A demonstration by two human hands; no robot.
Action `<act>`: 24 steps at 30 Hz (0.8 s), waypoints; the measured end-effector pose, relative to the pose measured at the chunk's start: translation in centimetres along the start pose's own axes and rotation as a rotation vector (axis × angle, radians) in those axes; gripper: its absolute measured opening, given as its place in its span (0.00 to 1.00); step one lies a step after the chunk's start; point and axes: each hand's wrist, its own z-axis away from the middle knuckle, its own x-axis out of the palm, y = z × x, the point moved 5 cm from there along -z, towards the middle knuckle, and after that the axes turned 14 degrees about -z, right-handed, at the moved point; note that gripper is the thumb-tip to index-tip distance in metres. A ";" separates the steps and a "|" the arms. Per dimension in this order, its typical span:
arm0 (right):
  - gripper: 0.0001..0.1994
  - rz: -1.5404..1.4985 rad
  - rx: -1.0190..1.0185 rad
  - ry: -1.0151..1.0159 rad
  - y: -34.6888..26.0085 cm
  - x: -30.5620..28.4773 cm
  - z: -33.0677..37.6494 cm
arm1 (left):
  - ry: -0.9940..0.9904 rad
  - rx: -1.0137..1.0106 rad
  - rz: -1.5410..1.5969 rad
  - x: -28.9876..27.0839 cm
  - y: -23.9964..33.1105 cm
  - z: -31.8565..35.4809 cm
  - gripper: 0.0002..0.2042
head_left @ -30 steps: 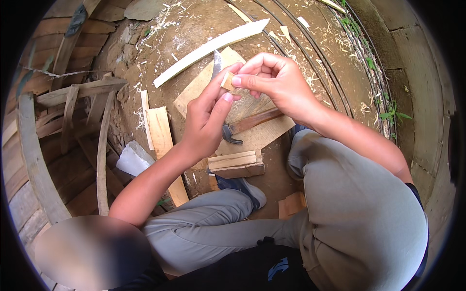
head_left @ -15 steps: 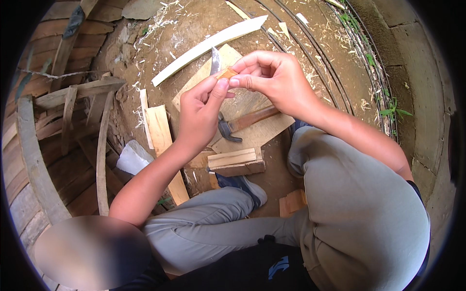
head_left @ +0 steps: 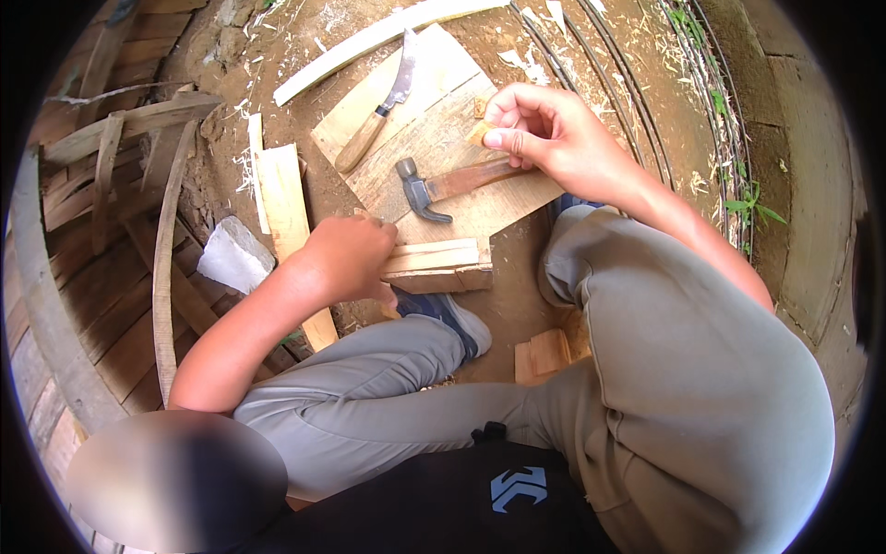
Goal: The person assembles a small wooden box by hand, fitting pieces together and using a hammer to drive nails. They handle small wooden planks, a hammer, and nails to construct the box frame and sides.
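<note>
My right hand (head_left: 544, 129) pinches a small yellowish wood piece (head_left: 479, 134) between thumb and fingertips, above a flat wooden board (head_left: 452, 102). My left hand (head_left: 346, 257) grips the left end of a short wooden block (head_left: 438, 258), thumb low and fingers over the top; the hand hides that end. On the board lies a claw hammer (head_left: 426, 196), its brown handle pointing toward the right hand. Farther left on the board rests a knife (head_left: 383, 106) with a curved blade and wooden handle.
Long pale wood strips (head_left: 369, 51) and a plank (head_left: 284, 198) lie on the dirt ground among shavings. A whitish stone-like lump (head_left: 235, 256) sits at left, beside a wooden frame (head_left: 166, 249). Dark cables (head_left: 623, 92) run at right. A reddish wood piece (head_left: 543, 355) lies between my legs.
My left hand has let go of the small wood piece and come down to the block's left end. The right hand keeps the piece, and the knife is now fully uncovered.
</note>
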 end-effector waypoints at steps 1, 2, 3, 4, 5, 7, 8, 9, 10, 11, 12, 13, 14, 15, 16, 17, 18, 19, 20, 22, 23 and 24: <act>0.05 0.005 0.012 -0.010 0.2 0.1 0.1 | -0.024 -0.012 0.014 0.9 0.3 -0.1 0.30; 0.05 0.010 0.024 -0.021 0.4 0.2 0.2 | -0.048 -0.024 0.027 1.6 0.5 -0.1 0.31; 0.05 0.015 0.036 -0.031 0.6 0.4 0.3 | -0.073 -0.036 0.041 2.2 0.8 -0.2 0.32; 0.06 0.038 0.042 -0.058 0.7 0.5 0.3 | -0.038 -0.065 0.049 2.5 1.1 -0.4 0.30; 0.06 0.062 0.050 -0.085 0.7 0.7 0.4 | -0.003 -0.094 0.057 2.8 1.6 -0.8 0.29; 0.07 0.097 0.037 -0.119 0.6 0.9 0.6 | 0.068 -0.096 0.058 2.8 1.8 -1.0 0.26; 0.07 0.108 0.018 -0.127 0.4 1.0 0.6 | 0.103 -0.069 0.051 2.6 1.8 -1.1 0.23; 0.07 0.119 -0.001 -0.134 0.3 1.1 0.5 | 0.138 -0.043 0.044 2.3 1.8 -1.1 0.21; 0.08 0.128 0.065 -0.114 0.6 0.7 0.5 | 0.131 0.020 0.032 1.8 2.1 -1.0 0.19; 0.06 0.114 0.037 -0.096 0.4 0.3 0.3 | 0.123 0.084 0.020 0.9 2.5 -0.8 0.18; 0.05 0.100 0.009 -0.079 0.1 0.0 0.0 | 0.113 0.147 0.010 -0.1 2.7 -0.5 0.16; 0.04 0.085 -0.017 -0.061 -0.4 -0.3 0.0 | 0.112 0.133 0.032 -1.4 2.3 0.2 0.15; 0.03 0.055 0.034 -0.025 -1.3 -0.7 0.0 | 0.111 0.118 0.053 -3.1 1.9 1.0 0.15; 0.04 0.053 -0.027 -0.011 -1.2 -1.8 -0.2 | 0.111 0.113 0.071 -4.9 1.5 1.6 0.14; 0.06 0.032 -0.067 0.034 -2.1 -2.6 -0.1 | 0.127 0.085 0.122 -6.9 0.6 2.7 0.14; 0.08 0.012 -0.108 0.083 -3.4 -3.5 0.0 | 0.145 0.062 0.171 -8.7 -0.6 3.7 0.14; 0.09 0.035 -0.155 0.142 -4.3 -4.5 -0.1 | 0.211 0.029 0.222 -10.3 -1.8 4.8 0.15; 0.09 0.029 -0.234 0.232 -5.0 -5.9 0.0 | 0.275 0.004 0.274 -11.7 -3.1 5.5 0.16; 0.08 0.031 -0.253 0.313 -5.7 -6.9 -0.1 | 0.304 -0.085 0.292 -12.7 -4.5 6.2 0.16; 0.09 -0.050 -0.343 0.409 -7.0 -8.8 -0.3 | 0.431 -0.224 0.323 -14.4 -6.3 6.9 0.16; 0.10 -0.048 -0.392 0.443 -7.7 -9.2 -0.2 | 0.537 -0.239 0.228 -15.2 -6.8 6.9 0.16; 0.09 -0.035 -0.382 0.452 -8.5 -9.5 0.0 | 0.616 -0.287 0.207 -15.6 -7.2 6.6 0.17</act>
